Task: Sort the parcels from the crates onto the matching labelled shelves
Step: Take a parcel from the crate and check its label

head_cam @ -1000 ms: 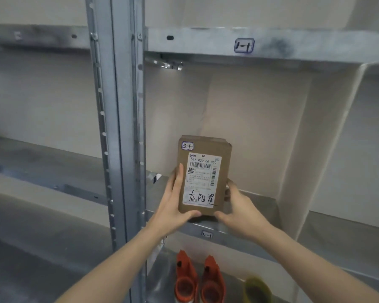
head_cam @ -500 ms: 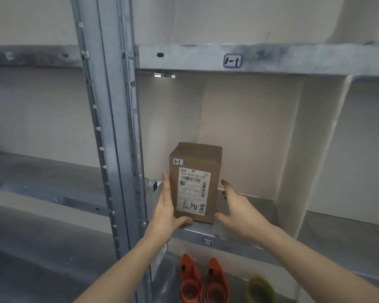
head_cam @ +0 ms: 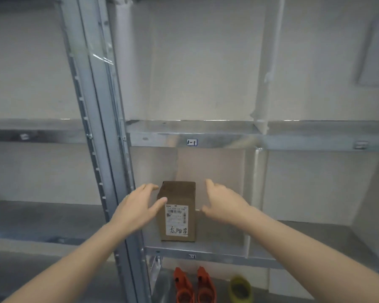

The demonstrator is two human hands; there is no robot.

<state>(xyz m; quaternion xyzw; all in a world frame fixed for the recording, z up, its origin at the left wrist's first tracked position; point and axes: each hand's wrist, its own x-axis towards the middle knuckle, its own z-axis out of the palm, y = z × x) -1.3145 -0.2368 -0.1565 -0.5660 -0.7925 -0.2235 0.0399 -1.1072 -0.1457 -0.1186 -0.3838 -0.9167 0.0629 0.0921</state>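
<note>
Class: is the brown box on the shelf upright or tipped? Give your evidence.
Upright. The box stands on its narrow end, flat on the shelf, its label reading right way up.

Worn on the head, looking forward and slightly down into the metal shelving (head_cam: 228, 136). Close in, wide-angled.

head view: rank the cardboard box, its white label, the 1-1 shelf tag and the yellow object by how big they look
1. cardboard box
2. white label and yellow object: look about alike, and the frame edge cuts the object, so unranked
3. 1-1 shelf tag
</note>
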